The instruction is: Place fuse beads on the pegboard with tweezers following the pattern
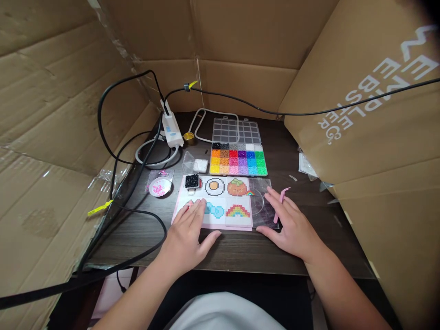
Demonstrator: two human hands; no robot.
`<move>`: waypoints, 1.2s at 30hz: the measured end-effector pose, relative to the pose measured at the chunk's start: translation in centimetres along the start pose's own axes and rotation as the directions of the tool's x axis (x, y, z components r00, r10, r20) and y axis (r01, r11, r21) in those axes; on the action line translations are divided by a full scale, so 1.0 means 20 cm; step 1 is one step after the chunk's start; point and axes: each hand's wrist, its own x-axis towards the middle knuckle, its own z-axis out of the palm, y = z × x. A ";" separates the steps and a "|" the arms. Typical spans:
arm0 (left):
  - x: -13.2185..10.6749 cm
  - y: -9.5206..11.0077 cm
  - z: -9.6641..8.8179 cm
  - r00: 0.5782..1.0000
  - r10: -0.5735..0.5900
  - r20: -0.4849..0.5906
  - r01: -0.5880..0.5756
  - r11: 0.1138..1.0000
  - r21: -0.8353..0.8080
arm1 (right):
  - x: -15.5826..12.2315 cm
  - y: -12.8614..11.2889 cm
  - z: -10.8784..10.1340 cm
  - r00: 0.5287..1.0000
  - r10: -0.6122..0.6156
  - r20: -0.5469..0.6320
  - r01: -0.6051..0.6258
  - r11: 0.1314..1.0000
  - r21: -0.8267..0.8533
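Observation:
My left hand (187,233) lies flat with fingers stretched over the lower left of a sheet of pixel-bead patterns (237,222), hiding part of its pictures. A fried egg, a persimmon, a blue bow and a rainbow show on it. My right hand (290,224) rests at the right edge of a clear pegboard (261,215), its thumb near the lower edge. Pink tweezers (282,196) pass behind the index finger of that hand and are tucked among its fingers. A small rainbow bead piece (250,193) lies where the sheet and pegboard meet.
Behind the sheet stands a bead case (238,159) with many colours, its clear lid (236,131) open. A box of black beads (192,181), a box of white beads (200,165) and a dish of pink beads (160,187) stand left. Black cables (137,210) and a power strip (172,130) lie beyond.

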 end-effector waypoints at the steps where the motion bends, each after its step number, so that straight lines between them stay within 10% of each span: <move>1: 0.00 0.00 0.00 1.000 -0.001 0.000 0.001 1.000 -0.001 | 0.00 0.00 0.00 1.000 0.004 0.001 -0.004 1.000 0.004; 17: 0.01 0.01 0.00 1.000 -0.026 -0.015 0.026 0.999 -0.045 | 0.01 0.01 -0.01 0.999 0.035 0.029 -0.036 0.999 0.031; 25: 0.01 0.01 -0.05 0.995 0.016 -0.097 -0.032 0.985 -0.167 | -0.01 0.00 -0.06 0.991 0.056 -0.122 -0.004 0.922 0.387; 30: 0.09 0.16 -0.07 0.965 0.248 -0.080 -0.260 0.935 -0.241 | 0.06 -0.02 -0.07 0.960 0.087 -0.267 0.046 0.890 0.454; 36: 0.26 0.43 0.06 0.805 0.581 0.122 -0.554 0.809 -0.196 | 0.36 -0.01 -0.11 0.900 0.088 -0.427 0.083 0.927 0.366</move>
